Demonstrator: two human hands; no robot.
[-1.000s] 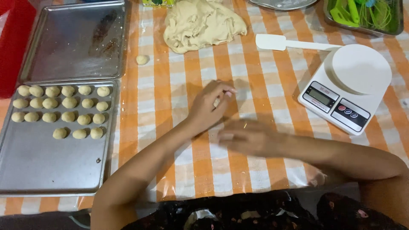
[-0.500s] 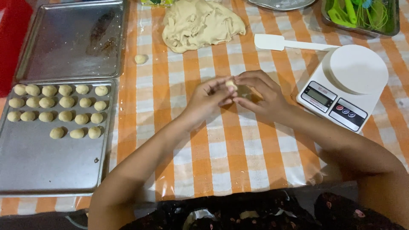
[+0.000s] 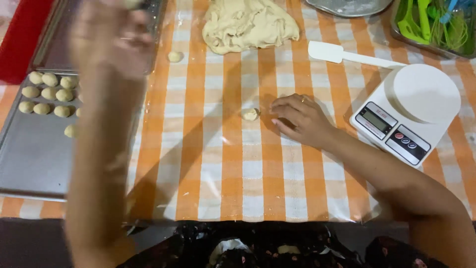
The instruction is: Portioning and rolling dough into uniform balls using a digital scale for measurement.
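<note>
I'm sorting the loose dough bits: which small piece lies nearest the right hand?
The small dough piece just left of the right hand; the other loose piece lies beside the tray.

This looks like a home kitchen set up for baking: a bench under an orange-checked cloth carries a mound of dough, a metal tray of small dough balls, a white digital scale and a white spatula.

Small pale dough piece, lumpy, unrolled, lying alone on the checked worktop, just beside the right hand's fingertips.
</note>
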